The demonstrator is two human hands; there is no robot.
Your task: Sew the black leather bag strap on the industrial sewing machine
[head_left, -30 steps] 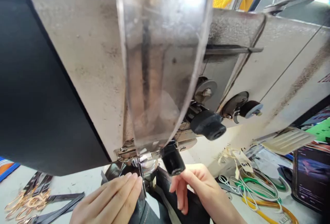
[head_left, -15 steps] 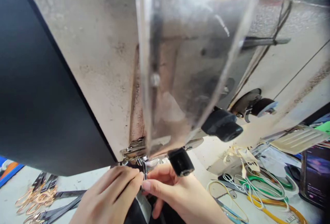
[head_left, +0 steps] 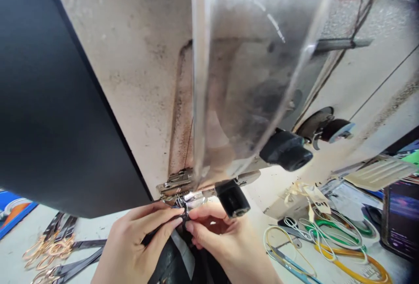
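Note:
At the bottom centre, my left hand [head_left: 134, 240] pinches the edge of a black fabric piece [head_left: 166, 260] between thumb and fingers. My right hand [head_left: 225, 242] grips the same piece from the other side, its thumb and forefinger meeting close to the left fingertips. A grey strip [head_left: 183, 253] runs down the black piece between the hands. Both sets of fingertips are just under the metal presser foot [head_left: 185, 201] of a sewing machine [head_left: 131, 48]. The fingers partly hide the fabric's edge there.
A scratched clear shield [head_left: 248, 83] and black knobs [head_left: 233, 199] overhang the right hand. Black straps with gold-coloured hooks [head_left: 54, 249] lie at left. White cords [head_left: 330, 231], a yellow-orange loop [head_left: 350, 262], a paper tag [head_left: 319, 200] and a phone [head_left: 401, 218] lie at right.
My left hand has turned, its thumb now visible apart from the forefinger. More of the black piece and grey strip shows between the hands. The camera view has shifted slightly.

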